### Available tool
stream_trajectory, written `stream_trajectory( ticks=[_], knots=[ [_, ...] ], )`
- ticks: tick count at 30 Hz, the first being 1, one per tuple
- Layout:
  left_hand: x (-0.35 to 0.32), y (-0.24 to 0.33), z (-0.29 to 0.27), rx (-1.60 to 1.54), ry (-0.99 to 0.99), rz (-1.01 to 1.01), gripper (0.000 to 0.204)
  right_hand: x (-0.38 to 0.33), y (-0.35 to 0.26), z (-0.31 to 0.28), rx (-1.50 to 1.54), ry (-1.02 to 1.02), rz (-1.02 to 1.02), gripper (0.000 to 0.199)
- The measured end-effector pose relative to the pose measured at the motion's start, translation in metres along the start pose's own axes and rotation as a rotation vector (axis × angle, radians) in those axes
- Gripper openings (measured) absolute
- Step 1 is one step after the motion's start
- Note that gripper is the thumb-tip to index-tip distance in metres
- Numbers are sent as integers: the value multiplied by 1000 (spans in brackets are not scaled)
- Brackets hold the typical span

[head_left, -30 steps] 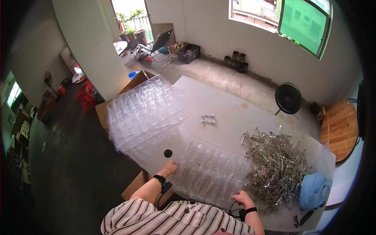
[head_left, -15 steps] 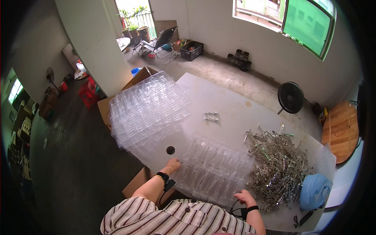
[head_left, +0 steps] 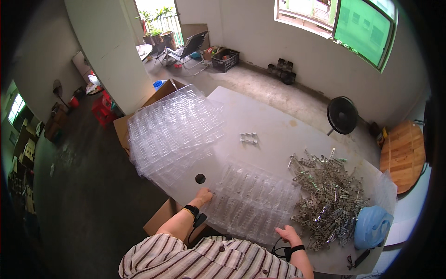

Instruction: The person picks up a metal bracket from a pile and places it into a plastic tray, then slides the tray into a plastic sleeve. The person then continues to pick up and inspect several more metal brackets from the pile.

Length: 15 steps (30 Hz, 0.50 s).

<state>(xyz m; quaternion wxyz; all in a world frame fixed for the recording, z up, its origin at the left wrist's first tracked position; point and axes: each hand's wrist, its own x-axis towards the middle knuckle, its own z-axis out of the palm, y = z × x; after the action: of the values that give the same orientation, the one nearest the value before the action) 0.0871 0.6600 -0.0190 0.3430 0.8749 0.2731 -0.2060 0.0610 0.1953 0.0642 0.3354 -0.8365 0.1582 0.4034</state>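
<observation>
A clear plastic blister tray (head_left: 253, 200) with rows of moulded slots lies flat on the table in front of me. At its left edge, my left hand (head_left: 203, 197) is closed with the fingers on the rim. Near the front right corner my right hand (head_left: 288, 234) pinches the tray's edge between thumb and fingers. Just right of the tray spreads a heap of small metal hinge-like parts (head_left: 327, 204). A few similar metal parts (head_left: 249, 138) sit apart beyond the tray. Whether the tray is a single sheet or several nested ones, I cannot tell.
More clear trays are stacked askew (head_left: 172, 128) at the table's left, over an open cardboard box (head_left: 121, 132). A round hole (head_left: 200, 178) pierces the tabletop (head_left: 274, 125). The right end holds a blue plastic bag (head_left: 371, 228). Beyond the table stands a black fan (head_left: 342, 115).
</observation>
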Motion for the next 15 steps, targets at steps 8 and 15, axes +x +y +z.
stream_trajectory(
  ticks=[8,15],
  knots=[
    [-5,5,-5,-5,1,-1,43,19,7,5,-58,17,-21,51],
    [-2,1,0,-65,55,-27,34,16,1,2,-22,-30,22,58]
  ],
)
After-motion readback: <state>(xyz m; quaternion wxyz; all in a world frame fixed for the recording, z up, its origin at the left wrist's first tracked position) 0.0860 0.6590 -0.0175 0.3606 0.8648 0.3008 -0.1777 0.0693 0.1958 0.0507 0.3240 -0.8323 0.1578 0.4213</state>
